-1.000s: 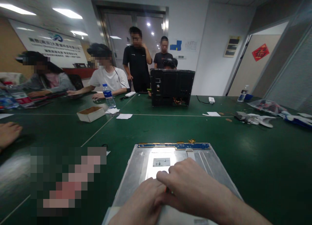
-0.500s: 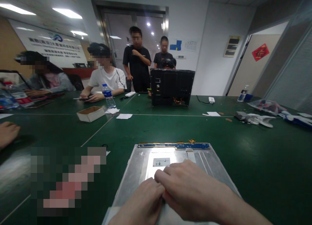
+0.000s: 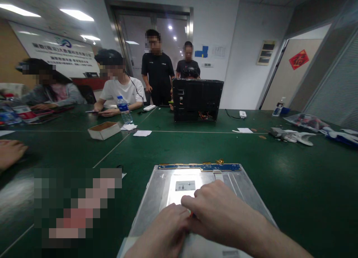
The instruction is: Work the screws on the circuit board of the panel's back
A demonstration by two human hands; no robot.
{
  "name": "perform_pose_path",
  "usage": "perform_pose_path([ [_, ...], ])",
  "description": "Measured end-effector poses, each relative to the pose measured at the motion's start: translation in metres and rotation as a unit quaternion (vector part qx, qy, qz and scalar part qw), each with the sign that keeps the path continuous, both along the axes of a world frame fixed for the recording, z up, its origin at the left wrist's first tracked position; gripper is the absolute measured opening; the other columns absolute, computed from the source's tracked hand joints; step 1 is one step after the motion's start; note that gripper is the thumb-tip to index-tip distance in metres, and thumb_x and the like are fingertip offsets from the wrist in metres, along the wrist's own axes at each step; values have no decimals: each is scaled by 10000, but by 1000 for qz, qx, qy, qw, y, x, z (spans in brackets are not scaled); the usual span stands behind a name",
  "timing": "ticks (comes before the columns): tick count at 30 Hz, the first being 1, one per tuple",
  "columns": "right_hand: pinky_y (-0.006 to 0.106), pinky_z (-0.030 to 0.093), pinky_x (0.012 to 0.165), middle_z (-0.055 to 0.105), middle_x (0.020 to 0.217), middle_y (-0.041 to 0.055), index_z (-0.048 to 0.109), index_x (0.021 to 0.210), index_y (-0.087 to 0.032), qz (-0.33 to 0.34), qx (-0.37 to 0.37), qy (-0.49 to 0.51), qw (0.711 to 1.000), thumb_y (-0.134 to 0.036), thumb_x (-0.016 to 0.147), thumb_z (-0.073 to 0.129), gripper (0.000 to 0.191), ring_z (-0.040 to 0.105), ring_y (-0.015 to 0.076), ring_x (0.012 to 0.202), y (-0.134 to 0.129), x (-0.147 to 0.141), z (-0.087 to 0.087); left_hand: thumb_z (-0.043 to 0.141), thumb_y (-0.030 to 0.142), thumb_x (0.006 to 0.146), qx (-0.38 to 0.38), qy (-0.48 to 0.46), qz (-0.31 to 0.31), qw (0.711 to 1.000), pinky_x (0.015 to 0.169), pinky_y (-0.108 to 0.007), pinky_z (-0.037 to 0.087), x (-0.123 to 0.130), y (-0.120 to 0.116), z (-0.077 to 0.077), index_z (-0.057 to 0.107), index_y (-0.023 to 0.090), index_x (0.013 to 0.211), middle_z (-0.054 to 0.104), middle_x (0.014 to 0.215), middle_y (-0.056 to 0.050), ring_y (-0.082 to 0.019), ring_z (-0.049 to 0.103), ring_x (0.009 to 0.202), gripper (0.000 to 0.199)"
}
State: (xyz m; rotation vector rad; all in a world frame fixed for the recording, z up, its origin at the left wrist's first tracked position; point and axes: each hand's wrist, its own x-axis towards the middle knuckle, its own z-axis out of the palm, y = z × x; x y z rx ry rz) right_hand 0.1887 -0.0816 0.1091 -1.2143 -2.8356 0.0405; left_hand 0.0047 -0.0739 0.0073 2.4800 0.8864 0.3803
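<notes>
A flat silver metal panel (image 3: 151,198), like the back of a display, lies in front of me with a narrow blue circuit board (image 3: 195,167) along its far edge. A flat ribbon cable (image 3: 218,175) runs from the board onto the metal. My left hand (image 3: 175,220) and my right hand (image 3: 212,205) meet low over the panel's middle, both with fingers curled in. Between them shows a speck of orange and green (image 3: 190,213); the fingers hide the rest of it.
Beyond the panel stands a black open-backed casing (image 3: 197,101) on the green table (image 3: 156,150). A small cardboard box (image 3: 104,131) and a water bottle (image 3: 124,110) are left of it. Gloves (image 3: 296,137) lie at right. Another person's hand (image 3: 11,153) rests at far left.
My right hand has shifted slightly up and right, turning a little, so the orange and green speck shows more. The panel has stayed in place.
</notes>
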Motion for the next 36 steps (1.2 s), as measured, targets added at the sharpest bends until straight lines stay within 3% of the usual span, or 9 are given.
perform_pose_path([
  [4, 320, 193, 488, 749, 783, 61, 642, 928, -209, 11, 13, 6, 1000, -327, 974, 533, 167, 652, 197, 604, -1, -1, 1, 510, 70, 815, 6, -5, 3, 1000, 882, -387, 503, -1, 2, -3, 622, 206, 985, 714, 1086, -74, -280, 657, 982, 245],
  [7, 322, 184, 484, 731, 797, 55, 607, 976, -206, 20, 16, 19, 1000, -264, 931, 548, 94, 636, 193, 616, -2, 0, 3, 511, 84, 824, 3, -10, 12, 1000, 883, -384, 510, -1, 2, -4, 620, 204, 1017, 710, 1091, -82, -285, 651, 1013, 253],
  [15, 300, 234, 480, 710, 883, 41, 559, 1011, -201, 64, -22, 51, 996, -192, 866, 584, 148, 595, 171, 656, -4, 4, 7, 515, 105, 811, 7, 0, 9, 1000, 893, -400, 516, -1, 3, -4, 626, 203, 1043, 704, 1145, -97, -302, 650, 1034, 275],
  [25, 318, 181, 491, 741, 756, 44, 650, 897, -212, 17, -3, 14, 1000, -382, 943, 617, 179, 641, 187, 598, -1, 2, 0, 512, 78, 773, -1, -9, 15, 1000, 935, -389, 492, 1, 1, 3, 632, 227, 992, 712, 1127, -54, -267, 645, 1016, 291],
  [29, 312, 206, 492, 745, 769, 55, 650, 892, -204, 25, 12, 18, 999, -315, 972, 539, 176, 631, 178, 589, -1, 1, 0, 510, 86, 804, 8, 3, 11, 1000, 874, -383, 502, 2, 2, 4, 613, 209, 896, 713, 1105, -72, -266, 651, 956, 185],
  [32, 308, 218, 494, 741, 804, 49, 616, 953, -206, 32, 5, 32, 999, -257, 939, 544, 89, 623, 176, 615, -2, 1, 1, 510, 101, 830, 1, 5, 16, 1000, 835, -372, 513, 0, 2, 0, 613, 199, 937, 711, 1101, -90, -278, 655, 970, 178],
  [36, 304, 210, 495, 730, 833, 50, 583, 1011, -201, 42, -9, 37, 998, -215, 889, 559, 125, 592, 169, 620, -3, 2, 4, 523, 96, 818, 7, -5, 21, 1000, 889, -374, 511, -2, 2, -5, 612, 205, 1029, 708, 1126, -87, -288, 650, 1038, 254],
])
